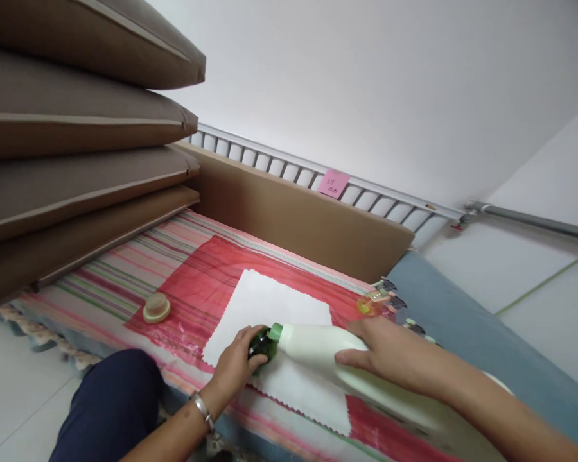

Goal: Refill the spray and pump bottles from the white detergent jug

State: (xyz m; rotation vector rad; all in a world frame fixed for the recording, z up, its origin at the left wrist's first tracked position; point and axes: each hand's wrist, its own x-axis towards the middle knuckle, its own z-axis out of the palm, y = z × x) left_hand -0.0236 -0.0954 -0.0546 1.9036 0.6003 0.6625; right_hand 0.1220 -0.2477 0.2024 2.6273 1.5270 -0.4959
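Note:
My left hand (pixel 234 362) is closed around a small dark green glossy container (pixel 263 345), held over a white cloth (pixel 260 295) with zigzag edges. In my right hand (pixel 390 353) is a large pale green squeeze bottle (pixel 311 346), tipped on its side. The bottle's green nozzle (pixel 275 331) meets the small container's mouth; whether liquid is flowing I cannot tell. Beneath the cloth lies a red translucent plastic sheet (pixel 192 289). A round, pale, semi-clear cap or pump-like piece (pixel 157 308) rests left of the cloth.
Tall brown cushions (pixel 87 138) are stacked at the left, on a striped cover (pixel 125 263). Behind stand a brown board (pixel 289 205) and a white radiator (pixel 264 160) bearing a pink note (pixel 334 183). Small colourful clip-like items (pixel 380 298) lie beyond my right hand.

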